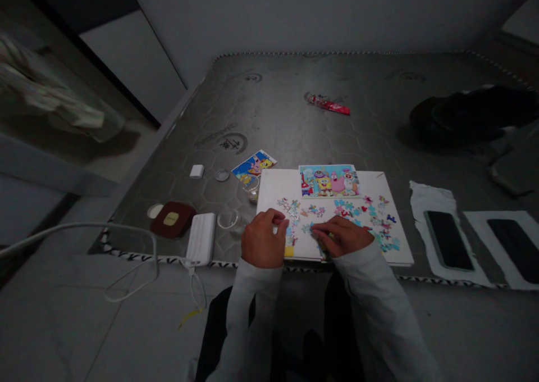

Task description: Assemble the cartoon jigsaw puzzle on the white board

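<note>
A white board [269, 188] lies near the front edge of a grey mattress [295, 123], with several small coloured puzzle pieces [374, 213] scattered on it. A cartoon reference picture [329, 180] rests at the board's far edge. My left hand [263, 239] is curled at the board's near left, its fingers pinched on a puzzle piece. My right hand [343, 236] lies beside it, fingers pressed down on pieces at the board's near middle.
A second cartoon card [254, 166] lies left of the board. A white power bank [201, 239] with cable, a dark red round case [172, 219] and a small white charger [196, 171] sit at left. Two phones [448, 240] rest on white paper at right. A red wrapper [328, 104] and dark clothing [471, 115] lie farther back.
</note>
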`<action>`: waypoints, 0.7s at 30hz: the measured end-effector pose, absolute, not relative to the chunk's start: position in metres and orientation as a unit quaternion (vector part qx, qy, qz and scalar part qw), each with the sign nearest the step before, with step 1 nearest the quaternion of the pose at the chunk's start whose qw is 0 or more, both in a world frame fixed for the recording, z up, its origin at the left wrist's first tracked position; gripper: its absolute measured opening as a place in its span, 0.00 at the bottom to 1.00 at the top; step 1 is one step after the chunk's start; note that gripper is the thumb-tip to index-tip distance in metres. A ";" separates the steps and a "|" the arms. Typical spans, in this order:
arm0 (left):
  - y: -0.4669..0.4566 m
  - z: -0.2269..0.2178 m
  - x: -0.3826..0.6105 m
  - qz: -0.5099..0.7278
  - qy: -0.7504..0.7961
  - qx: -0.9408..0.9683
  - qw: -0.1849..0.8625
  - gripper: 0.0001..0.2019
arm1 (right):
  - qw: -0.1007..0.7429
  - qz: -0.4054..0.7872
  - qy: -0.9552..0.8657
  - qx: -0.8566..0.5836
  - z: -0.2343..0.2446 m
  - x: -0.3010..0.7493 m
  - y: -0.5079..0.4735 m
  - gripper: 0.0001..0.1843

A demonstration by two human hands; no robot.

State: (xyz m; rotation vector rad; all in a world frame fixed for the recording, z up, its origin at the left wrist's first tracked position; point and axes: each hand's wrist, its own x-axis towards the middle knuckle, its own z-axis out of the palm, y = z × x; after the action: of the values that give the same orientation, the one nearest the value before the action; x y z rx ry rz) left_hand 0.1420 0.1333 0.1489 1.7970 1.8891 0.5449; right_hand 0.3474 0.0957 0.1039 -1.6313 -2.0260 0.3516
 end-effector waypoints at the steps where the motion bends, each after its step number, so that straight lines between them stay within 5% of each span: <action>1: 0.134 0.148 0.141 0.196 0.690 0.655 0.237 0.01 | 0.247 0.126 -0.747 -0.604 0.104 0.346 0.096 0.12; 21: 0.125 0.161 0.132 0.139 0.709 0.642 0.256 0.05 | 0.296 0.001 -0.704 -0.646 0.109 0.365 0.096 0.19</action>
State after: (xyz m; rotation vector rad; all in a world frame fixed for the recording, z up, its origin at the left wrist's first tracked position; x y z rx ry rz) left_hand 0.1319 0.1247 0.1610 1.7436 1.9230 0.3785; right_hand 0.3652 0.0960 0.1093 -1.7184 -1.8713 0.0017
